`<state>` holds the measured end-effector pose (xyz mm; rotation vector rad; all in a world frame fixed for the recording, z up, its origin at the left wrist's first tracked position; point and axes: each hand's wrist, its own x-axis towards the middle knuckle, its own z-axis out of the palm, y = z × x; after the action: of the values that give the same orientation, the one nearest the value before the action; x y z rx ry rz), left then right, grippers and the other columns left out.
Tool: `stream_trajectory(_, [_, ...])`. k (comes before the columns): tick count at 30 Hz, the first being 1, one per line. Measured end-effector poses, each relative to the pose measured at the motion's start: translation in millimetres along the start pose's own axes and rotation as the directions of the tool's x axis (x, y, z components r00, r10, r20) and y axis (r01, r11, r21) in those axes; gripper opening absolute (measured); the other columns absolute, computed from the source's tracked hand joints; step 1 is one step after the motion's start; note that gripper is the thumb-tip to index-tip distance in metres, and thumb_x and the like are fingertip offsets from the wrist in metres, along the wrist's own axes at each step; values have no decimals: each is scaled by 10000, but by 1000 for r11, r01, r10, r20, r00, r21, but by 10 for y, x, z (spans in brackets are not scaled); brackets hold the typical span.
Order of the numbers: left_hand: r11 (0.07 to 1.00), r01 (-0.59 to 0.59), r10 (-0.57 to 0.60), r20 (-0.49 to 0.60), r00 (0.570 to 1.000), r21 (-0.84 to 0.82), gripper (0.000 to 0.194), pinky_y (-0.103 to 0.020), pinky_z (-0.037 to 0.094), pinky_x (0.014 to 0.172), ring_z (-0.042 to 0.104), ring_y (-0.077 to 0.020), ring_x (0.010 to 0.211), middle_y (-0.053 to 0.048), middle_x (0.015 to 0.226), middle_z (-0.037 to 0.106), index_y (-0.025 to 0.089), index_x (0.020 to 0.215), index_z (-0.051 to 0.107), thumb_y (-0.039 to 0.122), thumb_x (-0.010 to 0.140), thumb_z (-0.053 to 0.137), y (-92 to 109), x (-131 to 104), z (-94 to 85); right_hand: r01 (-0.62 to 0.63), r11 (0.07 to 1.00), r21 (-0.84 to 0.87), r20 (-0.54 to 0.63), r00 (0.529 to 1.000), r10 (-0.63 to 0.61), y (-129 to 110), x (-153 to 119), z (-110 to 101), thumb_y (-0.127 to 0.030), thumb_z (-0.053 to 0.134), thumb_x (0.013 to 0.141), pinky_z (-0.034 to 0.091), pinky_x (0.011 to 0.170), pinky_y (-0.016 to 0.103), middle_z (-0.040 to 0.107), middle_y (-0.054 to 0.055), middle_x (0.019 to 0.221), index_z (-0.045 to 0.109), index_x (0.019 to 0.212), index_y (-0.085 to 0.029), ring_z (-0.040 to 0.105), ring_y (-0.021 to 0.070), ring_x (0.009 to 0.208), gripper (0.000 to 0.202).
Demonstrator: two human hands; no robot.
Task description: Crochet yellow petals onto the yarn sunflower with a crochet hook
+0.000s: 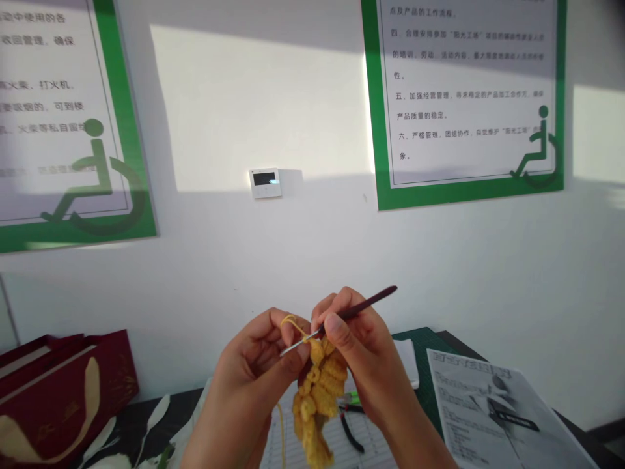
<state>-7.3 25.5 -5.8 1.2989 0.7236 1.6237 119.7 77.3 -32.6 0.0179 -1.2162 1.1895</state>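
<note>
My left hand pinches the top edge of a yellow crochet piece, which hangs down below my fingers in ruffled folds. A strand of yellow yarn loops over my left fingers, and its tail drops beside the piece. My right hand grips a crochet hook by its dark handle, thumb on top. The hook's thin metal shaft points left and passes through yarn at the top of the piece, close to my left thumb. My hands nearly meet there.
Below lie lined paper, black-handled pliers, a green cutting mat and a printed sheet. At left are a dark red gift bag and white leaf-shaped pieces. The wall ahead carries green-framed posters and a small control panel.
</note>
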Motion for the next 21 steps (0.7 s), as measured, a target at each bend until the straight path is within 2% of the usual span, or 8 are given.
stream_trajectory(2, [999,-35,35,-16,999,-3,356,-204,488,601,578,-130,656,16,704,650,197,723,579,200,740,935,0,9,9,53,996,-72,9,999,-52,-1,-14,4,-371,739,978,521,768,260,715,18,903,662,874,-215,659,135,816,202])
stream_trajectory(5, [999,-44,44,-23,999,-6,352,-238,542,611,620,-149,678,3,750,688,210,766,564,259,793,912,2,-3,18,76,994,-83,-8,997,-77,7,-39,32,-375,677,1020,545,755,277,755,25,895,661,931,-222,669,138,762,177])
stream_trajectory(9, [999,-50,50,-42,998,4,337,-293,600,705,694,-183,776,-29,842,741,209,823,589,249,789,921,1,-24,15,64,998,6,-88,994,-63,22,-51,75,-366,668,1028,557,715,244,769,5,869,634,922,-230,665,112,715,175])
stream_trajectory(12, [996,-67,67,1,998,58,302,-288,611,684,723,-199,781,-44,861,759,201,840,631,221,779,926,-3,-20,-12,20,995,99,-140,990,-6,24,-39,80,-384,700,1006,532,631,223,756,-4,841,620,894,-233,653,105,671,204])
stream_trajectory(14, [995,-66,64,21,998,77,280,-291,621,705,743,-207,803,-47,896,770,202,960,699,213,789,920,-4,-15,-30,-24,986,167,-133,990,46,30,-29,72,-403,711,995,513,584,221,745,-6,828,617,883,-234,633,101,629,224])
stream_trajectory(16, [996,-62,61,17,998,68,453,-304,628,757,759,-213,840,-37,924,772,223,1194,714,208,791,921,-3,-16,-34,-44,976,211,-115,991,70,41,-22,62,-408,707,997,498,562,217,737,-12,822,617,888,-237,599,88,585,222])
stream_trajectory(18, [997,-53,54,-15,998,57,650,-314,625,789,760,-217,865,-25,922,767,238,1375,653,216,786,927,1,-22,-19,-42,975,219,-108,992,66,52,-20,56,-402,702,1001,496,570,209,734,-15,821,618,897,-238,583,81,582,211])
stream_trajectory(21, [998,-38,42,-61,997,50,727,-298,606,756,745,-205,824,-13,867,763,228,1432,614,246,780,936,12,-37,18,-24,978,207,-113,992,48,57,-24,57,-390,716,995,500,603,190,732,-14,816,618,896,-227,598,78,630,214])
